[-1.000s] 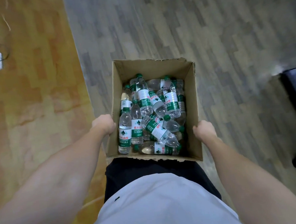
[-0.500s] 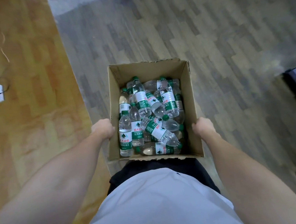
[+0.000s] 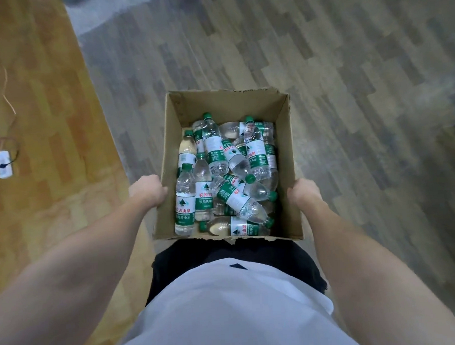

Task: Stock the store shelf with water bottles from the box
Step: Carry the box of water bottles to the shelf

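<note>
- Right now I carry the cardboard box (image 3: 286,152) out in front of my waist, above the grey plank floor (image 3: 349,85).
- My left hand (image 3: 147,190) grips the box's left wall, fingers curled under it.
- My right hand (image 3: 303,194) grips the right wall the same way.
- Inside the box lie the water bottles (image 3: 221,172), green-capped, heaped loosely across each other.
- Left of the box, on the orange floor (image 3: 30,104), sits a white power strip (image 3: 3,164).

Bottle-filled box (image 3: 227,105) between both hands.
</note>
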`<state>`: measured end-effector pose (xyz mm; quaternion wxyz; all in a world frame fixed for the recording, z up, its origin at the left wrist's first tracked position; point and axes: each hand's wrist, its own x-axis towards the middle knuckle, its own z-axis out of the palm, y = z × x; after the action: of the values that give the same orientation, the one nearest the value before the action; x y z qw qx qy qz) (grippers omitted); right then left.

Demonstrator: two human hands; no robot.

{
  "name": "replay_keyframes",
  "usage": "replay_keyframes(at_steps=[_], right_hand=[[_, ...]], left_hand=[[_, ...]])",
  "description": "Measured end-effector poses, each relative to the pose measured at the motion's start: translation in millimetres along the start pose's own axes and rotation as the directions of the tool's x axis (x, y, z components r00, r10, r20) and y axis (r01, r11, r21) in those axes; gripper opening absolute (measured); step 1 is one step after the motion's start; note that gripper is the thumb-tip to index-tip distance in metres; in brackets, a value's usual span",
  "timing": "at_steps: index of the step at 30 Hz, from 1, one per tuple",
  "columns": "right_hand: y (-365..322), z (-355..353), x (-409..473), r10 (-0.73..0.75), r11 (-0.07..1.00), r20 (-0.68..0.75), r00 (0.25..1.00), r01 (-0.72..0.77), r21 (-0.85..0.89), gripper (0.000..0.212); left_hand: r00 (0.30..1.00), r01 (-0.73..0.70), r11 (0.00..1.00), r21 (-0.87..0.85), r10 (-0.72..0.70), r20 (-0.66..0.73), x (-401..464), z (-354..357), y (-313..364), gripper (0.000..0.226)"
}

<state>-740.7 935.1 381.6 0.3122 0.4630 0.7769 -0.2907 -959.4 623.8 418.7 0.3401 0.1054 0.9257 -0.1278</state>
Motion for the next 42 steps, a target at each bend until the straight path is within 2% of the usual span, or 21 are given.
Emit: replay_keyframes(at_steps=[12,19,28,36,42], right_hand=[[-56.4,-63.7,75.4,0.021,0.999,-0.02,1.0,-0.021,-0.027,0.039],[-133.1,-112.4,116.2,0.106,0.994,-0.074,0.992,-0.107,-0.02,0.037],[-222.2,-198.5,164.7,0.053,0.994,-0.12,0.991,-0.063,-0.088,0.037],[-246.7,-270.5,246.9,0.085,0.996,-0.097,0.992,-0.089,-0.029,0.034],[-263.2,-348.7,332.3,0.012,0.996,-0.075,0.997,-0.018,-0.082,0.03]], left_hand=[[0.998,-0.065,0.998,0.016,0.065,-0.013,94.1,-88.5,43.0,0.025],[0.993,-0.118,0.993,-0.032,0.117,-0.02,182.8,-149.9,46.9,0.031],[0.992,-0.128,0.991,-0.044,0.128,-0.01,260.1,-242.1,60.5,0.033],[0.993,-0.115,0.992,-0.055,0.116,0.007,313.0,-302.7,115.5,0.03],[0.998,-0.065,0.996,-0.067,0.065,-0.006,363.8,-361.8,186.4,0.033]])
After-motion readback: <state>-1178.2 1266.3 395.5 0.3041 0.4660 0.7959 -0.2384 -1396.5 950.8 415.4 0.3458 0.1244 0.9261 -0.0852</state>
